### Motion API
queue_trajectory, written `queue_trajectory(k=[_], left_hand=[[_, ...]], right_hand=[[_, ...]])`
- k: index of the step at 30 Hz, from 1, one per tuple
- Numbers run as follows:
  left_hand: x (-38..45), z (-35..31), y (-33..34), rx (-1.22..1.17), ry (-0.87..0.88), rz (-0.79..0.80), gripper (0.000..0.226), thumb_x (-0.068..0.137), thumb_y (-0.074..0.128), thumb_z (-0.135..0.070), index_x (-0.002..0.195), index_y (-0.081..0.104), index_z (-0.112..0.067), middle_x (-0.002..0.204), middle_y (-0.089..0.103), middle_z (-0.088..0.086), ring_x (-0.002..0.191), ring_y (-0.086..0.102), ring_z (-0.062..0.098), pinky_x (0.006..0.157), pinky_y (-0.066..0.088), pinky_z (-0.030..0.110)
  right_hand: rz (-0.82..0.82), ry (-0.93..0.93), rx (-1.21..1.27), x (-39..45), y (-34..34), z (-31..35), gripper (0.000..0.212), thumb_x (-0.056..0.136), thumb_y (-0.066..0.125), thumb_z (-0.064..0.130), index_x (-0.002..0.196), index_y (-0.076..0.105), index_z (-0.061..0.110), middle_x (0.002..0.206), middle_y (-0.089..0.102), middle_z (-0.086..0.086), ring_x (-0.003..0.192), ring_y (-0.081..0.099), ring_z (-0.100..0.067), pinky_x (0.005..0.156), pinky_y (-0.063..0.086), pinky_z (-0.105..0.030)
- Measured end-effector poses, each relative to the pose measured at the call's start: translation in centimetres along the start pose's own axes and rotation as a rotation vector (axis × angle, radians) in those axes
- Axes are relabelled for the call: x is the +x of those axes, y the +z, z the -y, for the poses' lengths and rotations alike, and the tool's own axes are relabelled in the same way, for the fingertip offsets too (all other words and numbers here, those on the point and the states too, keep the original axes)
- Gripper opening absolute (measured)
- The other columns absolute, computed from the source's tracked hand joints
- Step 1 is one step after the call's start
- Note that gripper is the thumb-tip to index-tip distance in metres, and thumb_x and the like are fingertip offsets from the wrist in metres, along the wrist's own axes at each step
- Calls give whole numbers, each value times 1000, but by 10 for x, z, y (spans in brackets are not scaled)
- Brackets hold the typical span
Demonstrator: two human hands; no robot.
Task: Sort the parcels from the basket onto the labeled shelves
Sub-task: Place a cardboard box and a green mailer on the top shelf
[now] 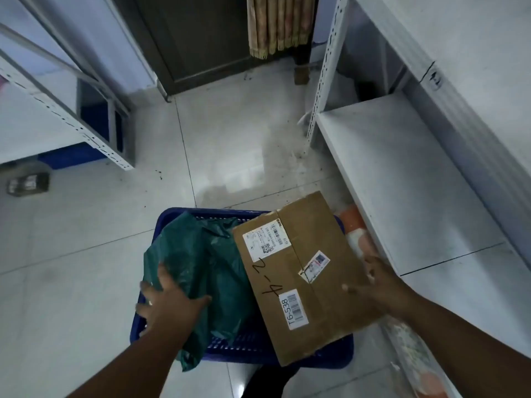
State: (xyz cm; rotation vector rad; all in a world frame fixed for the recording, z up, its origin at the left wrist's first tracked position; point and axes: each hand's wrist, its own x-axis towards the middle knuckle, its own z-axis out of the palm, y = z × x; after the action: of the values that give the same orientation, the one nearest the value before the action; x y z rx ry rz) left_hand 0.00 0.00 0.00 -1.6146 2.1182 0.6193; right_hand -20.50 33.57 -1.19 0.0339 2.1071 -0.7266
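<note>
Picking step. Left hand [169,305] fingers spread on green bag [201,271] in basket [178,216]; right hand [379,285] fingers clamped on box [330,282] edge, marked 2-4. Next: lift box, find matching shelf [402,173].

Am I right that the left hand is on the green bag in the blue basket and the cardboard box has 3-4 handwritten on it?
Not quite. The head view shows the cardboard box has 2-4 handwritten on it, not 3-4. The rest holds: the left hand is on the green bag in the blue basket.
</note>
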Motion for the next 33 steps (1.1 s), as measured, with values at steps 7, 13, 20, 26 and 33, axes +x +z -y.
queue_trajectory(k=[7,13,20,26,33], left_hand=[[21,18,33,-64,-35,48,138,72,93,-38,164,-10,-28,156,32,31,136,44,59,108,42,70],[30,19,36,-150,-31,-3,134,74,91,-36,161,-10,-32,151,37,31,130,49,58,104,46,69],[22,2,41,-57,30,-77,148,70,93,-46,159,-25,-33,155,28,26,136,40,56,108,42,69],[19,1,45,-1,52,-92,151,74,91,-44,155,-36,-33,156,25,23,136,42,54,103,45,67],[22,10,49,52,124,-122,142,79,84,-39,156,-35,-29,152,30,21,123,54,50,95,54,61]], right_hand=[[102,114,278,22,4,-47,134,35,84,86,152,37,37,146,52,1,128,55,-30,108,50,-52],[103,196,346,20,12,-65,141,17,89,81,141,38,36,137,51,1,124,56,-30,108,50,-49],[141,206,517,28,21,-69,137,41,96,59,158,33,27,143,58,-3,121,62,-29,106,52,-49],[166,176,633,41,21,-75,112,56,94,58,153,44,30,134,70,-1,119,69,-32,100,57,-53],[137,239,794,61,19,-86,77,70,79,62,132,57,23,113,76,-14,103,72,-37,61,65,-41]])
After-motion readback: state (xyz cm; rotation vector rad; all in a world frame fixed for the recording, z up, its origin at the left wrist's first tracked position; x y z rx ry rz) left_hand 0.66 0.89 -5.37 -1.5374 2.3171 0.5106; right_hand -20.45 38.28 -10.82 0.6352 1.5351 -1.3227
